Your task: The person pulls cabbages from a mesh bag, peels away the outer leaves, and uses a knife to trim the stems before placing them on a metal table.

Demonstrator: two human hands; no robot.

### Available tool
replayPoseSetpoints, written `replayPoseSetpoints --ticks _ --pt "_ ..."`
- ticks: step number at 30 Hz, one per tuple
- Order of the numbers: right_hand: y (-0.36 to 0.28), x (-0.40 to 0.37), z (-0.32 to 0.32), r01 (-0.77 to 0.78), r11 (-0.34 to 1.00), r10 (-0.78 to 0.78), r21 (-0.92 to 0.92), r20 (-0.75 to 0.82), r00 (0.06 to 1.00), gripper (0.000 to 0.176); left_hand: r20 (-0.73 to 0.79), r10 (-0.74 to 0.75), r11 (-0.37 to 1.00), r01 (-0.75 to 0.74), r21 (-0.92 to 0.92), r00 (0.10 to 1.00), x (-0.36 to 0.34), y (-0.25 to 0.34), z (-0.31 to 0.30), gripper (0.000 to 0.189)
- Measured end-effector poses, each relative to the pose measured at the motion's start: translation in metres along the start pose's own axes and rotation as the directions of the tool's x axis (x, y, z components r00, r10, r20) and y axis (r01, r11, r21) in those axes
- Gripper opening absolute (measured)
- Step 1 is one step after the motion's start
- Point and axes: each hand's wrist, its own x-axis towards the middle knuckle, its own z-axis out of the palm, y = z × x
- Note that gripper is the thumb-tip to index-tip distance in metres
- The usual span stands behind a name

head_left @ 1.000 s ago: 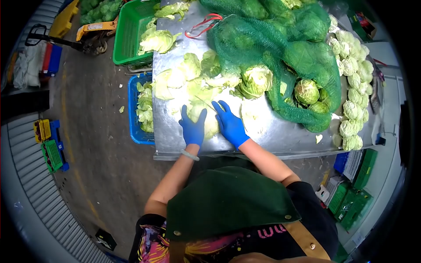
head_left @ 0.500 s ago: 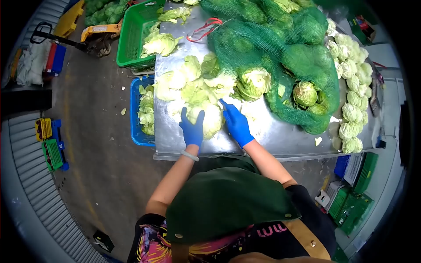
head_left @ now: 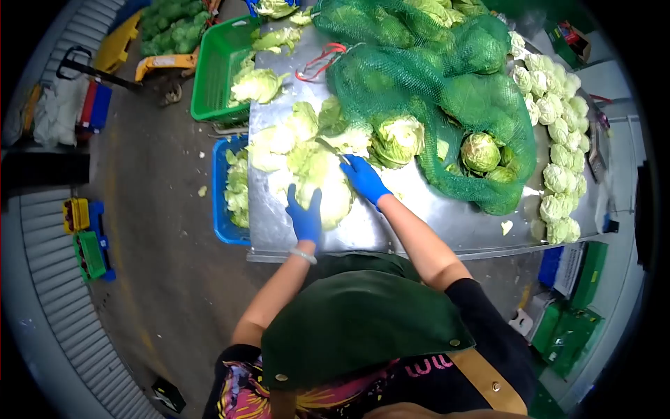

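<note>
A pale, trimmed cabbage [head_left: 335, 199] lies on the metal table near its front edge. My left hand [head_left: 305, 218], in a blue glove, rests on the cabbage's near left side, thumb and fingers spread around it. Just beyond its upper right, my right hand [head_left: 366, 180], also gloved in blue, is closed on what looks like a knife [head_left: 328, 146], its thin dark blade pointing up and left. Loose cabbage leaves [head_left: 283, 140] pile up behind and left of the cabbage. A greener whole cabbage [head_left: 399, 141] sits right of the blade, beside the green mesh sack [head_left: 447, 91].
Trimmed cabbages [head_left: 558, 178] stand in rows along the right of the metal table [head_left: 447, 234]. Off the left edge are a blue crate [head_left: 220, 202] of leaves and a green crate [head_left: 209, 91]. A pallet jack [head_left: 164, 64] stands on the floor farther left.
My right hand has moved slightly up and left, and the dark blade now shows over the leaves. My left hand stays at the cabbage. The whole view has shifted slightly.
</note>
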Motion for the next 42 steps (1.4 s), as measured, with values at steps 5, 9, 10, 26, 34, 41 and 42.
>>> replayPoseSetpoints --ticks 5,9,10,26,34,41,42 --pt "-0.018 -0.022 0.023 -0.067 0.996 0.061 -0.054 -0.103 0.993 0.05 0.185 0.139 0.865 -0.028 -0.501 0.973 -0.012 -0.035 -0.033 0.064" --pt "0.031 0.01 -0.002 -0.196 0.977 0.178 -0.08 -0.195 0.965 0.047 0.193 0.038 0.778 0.092 -0.621 0.981 0.013 -0.078 -0.04 0.061" --pt "0.018 0.001 -0.016 -0.129 0.984 0.115 -0.121 -0.112 0.987 0.049 0.292 -0.07 0.616 0.272 -0.739 0.954 0.018 -0.091 -0.045 0.062" --pt "-0.068 -0.089 0.002 0.195 0.981 -0.195 -0.013 -0.142 0.97 0.039 0.186 0.387 0.78 -0.428 0.457 0.903 0.036 0.017 -0.046 0.036" --pt "-0.051 -0.05 -0.007 -0.174 0.985 0.172 -0.018 -0.06 0.983 0.042 0.06 0.593 0.605 -0.493 0.626 0.803 0.027 0.028 -0.002 0.031" --pt "-0.042 -0.029 0.0 -0.19 0.979 0.192 0.073 -0.019 0.981 0.043 0.074 0.573 0.758 -0.562 0.33 0.816 0.018 0.01 -0.033 0.032" --pt "-0.043 -0.019 -0.002 -0.246 0.969 0.246 -0.009 -0.02 0.969 0.043 0.116 0.594 0.746 -0.598 0.292 0.796 0.014 -0.003 -0.042 0.035"
